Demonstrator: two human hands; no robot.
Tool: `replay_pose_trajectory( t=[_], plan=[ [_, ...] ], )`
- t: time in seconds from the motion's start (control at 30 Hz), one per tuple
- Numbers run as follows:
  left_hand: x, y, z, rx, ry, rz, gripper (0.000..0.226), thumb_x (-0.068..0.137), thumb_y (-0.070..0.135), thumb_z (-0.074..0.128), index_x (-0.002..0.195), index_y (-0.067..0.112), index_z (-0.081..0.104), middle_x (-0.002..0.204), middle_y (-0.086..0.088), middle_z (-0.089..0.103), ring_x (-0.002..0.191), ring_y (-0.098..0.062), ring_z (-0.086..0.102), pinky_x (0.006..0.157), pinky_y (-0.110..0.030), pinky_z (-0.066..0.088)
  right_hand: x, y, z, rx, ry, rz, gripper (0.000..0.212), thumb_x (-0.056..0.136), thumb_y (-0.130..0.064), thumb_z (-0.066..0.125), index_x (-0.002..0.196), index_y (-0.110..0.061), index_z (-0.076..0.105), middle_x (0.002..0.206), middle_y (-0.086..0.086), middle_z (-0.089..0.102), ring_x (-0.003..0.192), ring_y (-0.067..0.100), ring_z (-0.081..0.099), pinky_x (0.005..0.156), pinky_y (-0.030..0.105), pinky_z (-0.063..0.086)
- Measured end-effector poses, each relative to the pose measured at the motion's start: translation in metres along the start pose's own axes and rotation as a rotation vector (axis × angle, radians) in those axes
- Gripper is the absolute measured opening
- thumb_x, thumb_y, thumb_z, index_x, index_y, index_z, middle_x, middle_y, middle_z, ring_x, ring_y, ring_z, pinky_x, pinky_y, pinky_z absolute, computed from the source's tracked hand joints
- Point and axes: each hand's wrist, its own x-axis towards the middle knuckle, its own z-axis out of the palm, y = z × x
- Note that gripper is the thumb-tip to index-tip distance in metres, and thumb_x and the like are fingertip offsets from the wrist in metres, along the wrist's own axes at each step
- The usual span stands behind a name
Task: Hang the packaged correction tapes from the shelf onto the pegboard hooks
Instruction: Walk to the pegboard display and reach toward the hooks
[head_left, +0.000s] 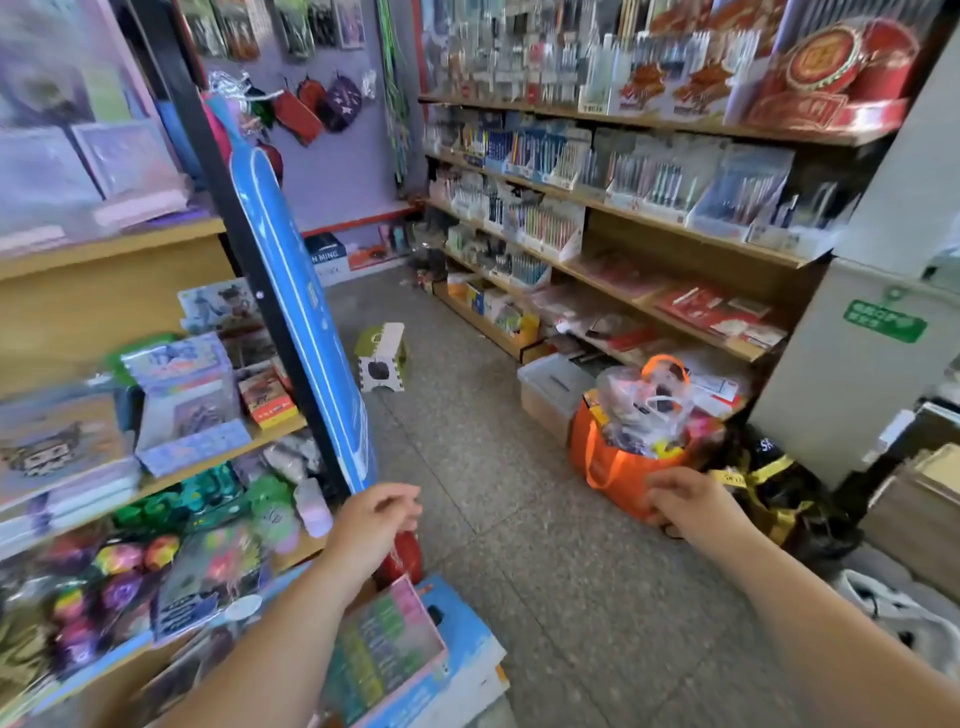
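Floor (519, 545): speckled stone, matt, faintly rough. Shelves (675, 221): pale wood-look boards, smooth. Folding stool (382, 358): hard plastic. Storage box (545, 395): translucent plastic. Orange bag (613, 467): matt cloth. Clear bag (639, 410) inside: crinkled glossy film. Blue panel (306, 322): glossy.

Speckled grey floor (545, 545), wooden shelves (675, 228) on the right, lilac back wall (337, 176), small stool (382, 356)

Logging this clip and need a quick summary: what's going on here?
A person stands in a stationery shop aisle, both arms held forward. The left hand is loosely curled and holds nothing; the blur hides whether the right hand holds anything. No correction tape package can be made out. A purple board with hanging goods is at the far wall; an orange bag sits on the floor.
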Motion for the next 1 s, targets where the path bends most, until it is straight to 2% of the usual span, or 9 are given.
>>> replay_pose_trajectory(
  t=[0.2,0.27,0.37,0.43,0.63,0.73,0.8,0.9,1.0],
  plan=[
    [0.105,0.053,0.051,0.003,-0.084,0.016,0.026,0.093,0.002,0.041,0.111,-0.005,0.059,0.073,0.001,0.058,0.050,0.003,0.059,0.047,0.000,0.040,0.103,-0.036,-0.018,-0.020,0.037,-0.016,0.019,0.086,0.001,0.051,0.075,-0.013,0.057,0.063,0.006,0.058,0.064,0.023,0.052,0.056,0.023,0.040],
    [0.137,0.068,0.068,0.001,-0.092,0.018,0.025,0.093,0.003,0.042,0.109,-0.002,0.059,0.073,0.003,0.058,0.057,-0.003,0.059,0.047,-0.003,0.040,0.140,-0.045,-0.024,-0.053,0.012,-0.047,0.026,0.086,0.005,0.049,0.068,-0.013,0.055,0.070,0.012,0.059,0.061,0.021,0.051,0.055,0.016,0.040],
    [0.189,0.086,0.089,-0.037,-0.035,0.007,0.021,0.093,0.005,0.043,0.104,0.004,0.060,0.075,0.003,0.059,0.065,-0.007,0.055,0.053,-0.010,0.040,0.206,-0.056,-0.032,-0.105,-0.027,-0.092,0.017,0.086,0.007,0.048,0.080,-0.003,0.060,0.073,0.011,0.057,0.052,0.010,0.051,0.042,0.006,0.037],
    [0.220,0.095,0.104,-0.068,0.033,-0.009,0.020,0.093,0.007,0.043,0.102,0.006,0.061,0.081,-0.002,0.061,0.066,-0.008,0.056,0.056,-0.013,0.039,0.251,-0.064,-0.041,-0.080,-0.072,-0.102,0.020,0.087,0.006,0.047,0.075,-0.007,0.058,0.072,0.011,0.055,0.052,0.017,0.048,0.035,0.007,0.032],
    [0.294,0.119,0.152,-0.056,0.201,-0.043,0.026,0.091,-0.002,0.044,0.110,-0.011,0.059,0.112,-0.026,0.062,0.067,-0.017,0.053,0.044,-0.002,0.041,0.383,-0.102,-0.068,-0.109,-0.148,-0.188,0.016,0.087,0.002,0.052,0.076,-0.004,0.061,0.070,0.011,0.058,0.048,0.007,0.054,0.046,0.011,0.039],
    [0.332,0.127,0.157,-0.034,0.240,-0.061,0.026,0.092,0.002,0.044,0.111,-0.007,0.060,0.101,-0.017,0.062,0.074,-0.022,0.058,0.058,-0.008,0.044,0.446,-0.124,-0.061,-0.040,-0.171,-0.195,0.021,0.088,0.001,0.051,0.070,-0.008,0.060,0.065,0.008,0.057,0.055,0.011,0.055,0.053,0.014,0.045],
    [0.359,0.128,0.151,-0.055,0.266,-0.099,0.024,0.092,0.008,0.047,0.107,-0.005,0.062,0.093,-0.011,0.062,0.092,-0.029,0.061,0.080,-0.026,0.043,0.483,-0.139,-0.045,-0.053,-0.217,-0.212,0.014,0.088,0.001,0.051,0.081,-0.005,0.062,0.073,0.011,0.059,0.069,0.020,0.055,0.070,0.025,0.048],
    [0.406,0.126,0.136,-0.084,0.310,-0.147,0.022,0.092,0.008,0.047,0.079,0.006,0.066,0.067,-0.002,0.065,0.090,-0.036,0.062,0.087,-0.040,0.043,0.535,-0.162,-0.016,-0.063,-0.306,-0.251,0.015,0.089,0.006,0.047,0.098,0.010,0.059,0.072,0.012,0.055,0.049,0.002,0.057,0.049,0.003,0.043],
    [0.463,0.133,0.122,-0.050,0.362,-0.159,0.022,0.093,0.007,0.046,0.081,-0.002,0.062,0.064,-0.003,0.062,0.067,-0.019,0.056,0.071,-0.020,0.047,0.589,-0.188,0.019,-0.068,-0.355,-0.266,0.016,0.088,0.006,0.048,0.097,0.013,0.060,0.071,0.013,0.057,0.048,0.005,0.054,0.045,0.006,0.042]
  ],
)
